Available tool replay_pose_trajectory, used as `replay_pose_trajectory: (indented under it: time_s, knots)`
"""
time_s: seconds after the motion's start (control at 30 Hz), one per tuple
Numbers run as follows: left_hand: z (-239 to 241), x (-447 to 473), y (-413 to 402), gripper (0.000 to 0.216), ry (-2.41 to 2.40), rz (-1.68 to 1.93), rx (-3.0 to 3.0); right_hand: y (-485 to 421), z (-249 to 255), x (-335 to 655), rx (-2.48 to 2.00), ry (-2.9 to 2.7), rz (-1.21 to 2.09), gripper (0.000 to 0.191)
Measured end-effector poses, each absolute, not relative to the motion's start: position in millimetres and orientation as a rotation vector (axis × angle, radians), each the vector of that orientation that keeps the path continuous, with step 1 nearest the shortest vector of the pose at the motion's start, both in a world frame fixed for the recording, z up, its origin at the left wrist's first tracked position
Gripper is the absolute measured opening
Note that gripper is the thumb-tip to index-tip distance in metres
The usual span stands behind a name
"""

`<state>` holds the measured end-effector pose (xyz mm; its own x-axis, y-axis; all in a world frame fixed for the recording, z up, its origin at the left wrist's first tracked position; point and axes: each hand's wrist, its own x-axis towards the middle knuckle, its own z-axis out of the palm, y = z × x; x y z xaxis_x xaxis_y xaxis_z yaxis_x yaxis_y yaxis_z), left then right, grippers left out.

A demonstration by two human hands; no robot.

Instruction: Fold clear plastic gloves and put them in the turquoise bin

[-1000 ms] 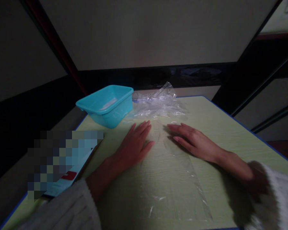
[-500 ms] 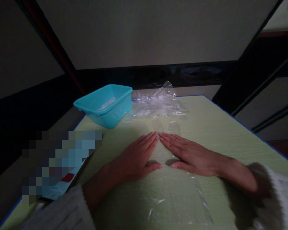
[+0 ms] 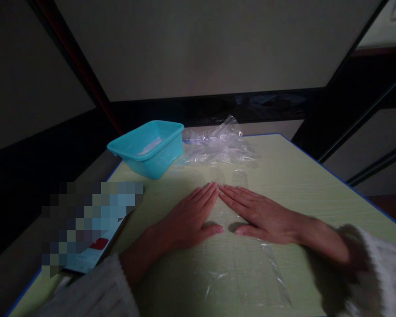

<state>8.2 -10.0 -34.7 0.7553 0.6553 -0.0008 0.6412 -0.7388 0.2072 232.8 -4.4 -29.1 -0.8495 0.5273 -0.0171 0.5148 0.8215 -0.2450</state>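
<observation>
A clear plastic bag (image 3: pixel 240 275) lies flat on the table, its edges showing only as faint glints. Across its upper part rests my left hand (image 3: pixel 193 215), palm down, fingers stretched out and thumb apart. My right hand (image 3: pixel 260 213) lies flat on the other side, fingers also extended and thumb pointing inward. The fingertips of both hands almost meet in the middle; whether they touch I cannot tell. Neither hand grips anything.
A turquoise plastic basin (image 3: pixel 148 163) with something whitish inside stands at the back left. Beside it lies a heap of crumpled clear plastic bags (image 3: pixel 221 145). A partly blurred device with a lit screen (image 3: pixel 86 259) sits at the left edge of the pale table (image 3: pixel 303 185).
The view has shifted slightly, so the basin and device appear a little farther right. Both hands stay flat in nearly the same place on the bag.
</observation>
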Motion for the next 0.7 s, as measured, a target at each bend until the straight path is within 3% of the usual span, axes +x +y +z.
replay_pose_trajectory:
  time_s: [0.7]
  knots:
    - [-23, 2, -15, 0.064, 0.978, 0.288, 2.593, -4, -18, 232, -0.768, -2.829, 0.46, 0.072]
